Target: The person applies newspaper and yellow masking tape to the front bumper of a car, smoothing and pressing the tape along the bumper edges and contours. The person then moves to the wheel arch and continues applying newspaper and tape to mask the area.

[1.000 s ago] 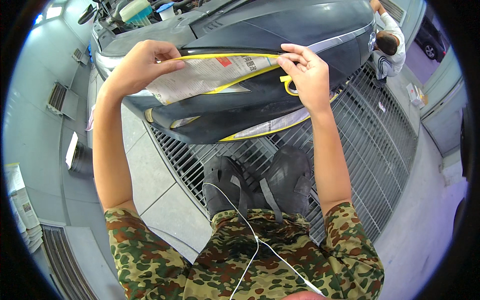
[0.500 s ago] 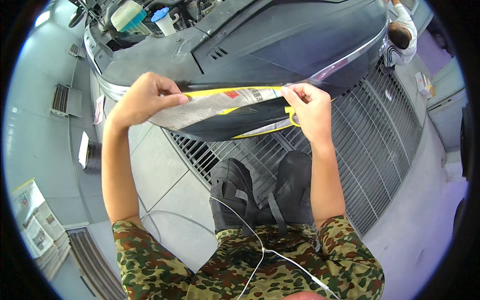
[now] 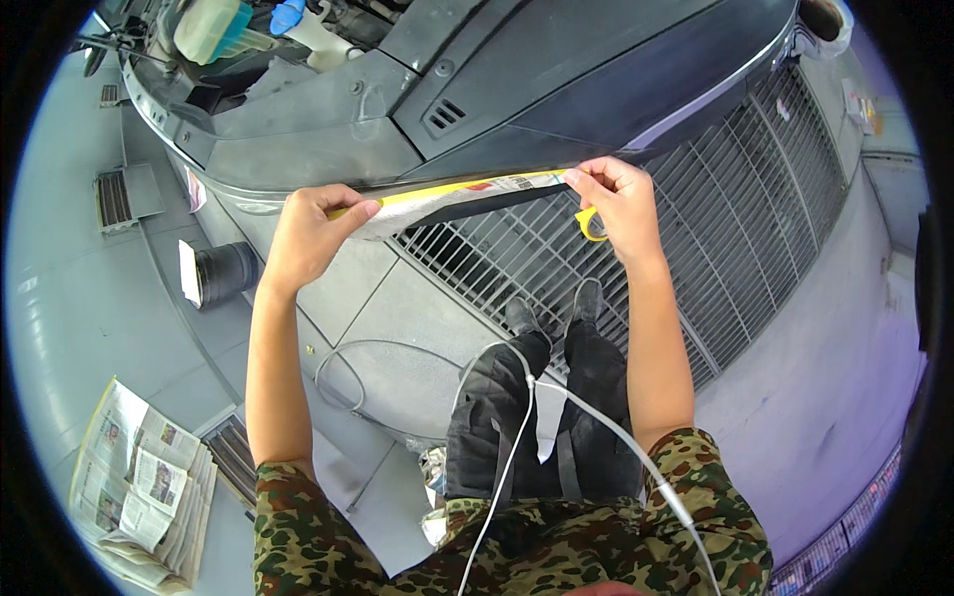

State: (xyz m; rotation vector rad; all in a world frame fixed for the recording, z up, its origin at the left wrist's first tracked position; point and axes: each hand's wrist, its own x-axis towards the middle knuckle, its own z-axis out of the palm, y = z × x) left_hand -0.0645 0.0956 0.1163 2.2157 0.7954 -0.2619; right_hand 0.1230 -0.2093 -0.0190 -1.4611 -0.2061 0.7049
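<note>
Between my hands a strip of newspaper (image 3: 396,215) is stretched, with yellow masking tape (image 3: 447,189) along its upper edge. It runs along the dark front bumper (image 3: 308,154) of a car; whether the tape touches the bumper I cannot tell. My left hand (image 3: 314,236) pinches the strip's left end between thumb and fingers. At the other end my right hand (image 3: 621,207) pinches the tape. A roll of yellow tape (image 3: 594,226) shows just under the right fingers, partly covered by them.
The hood is open over a reservoir (image 3: 213,28) and a blue cap (image 3: 287,15). Underfoot is a metal floor grate (image 3: 730,199). At left stand a black bucket (image 3: 227,273) and a newspaper stack (image 3: 149,487). White cables (image 3: 636,452) hang before me. Another person (image 3: 830,25) is at far right.
My view has shifted, and my legs look straighter. My left hand has come lower and inward with the strip, which now shows narrower beside the bumper. Both hands keep their pinch.
</note>
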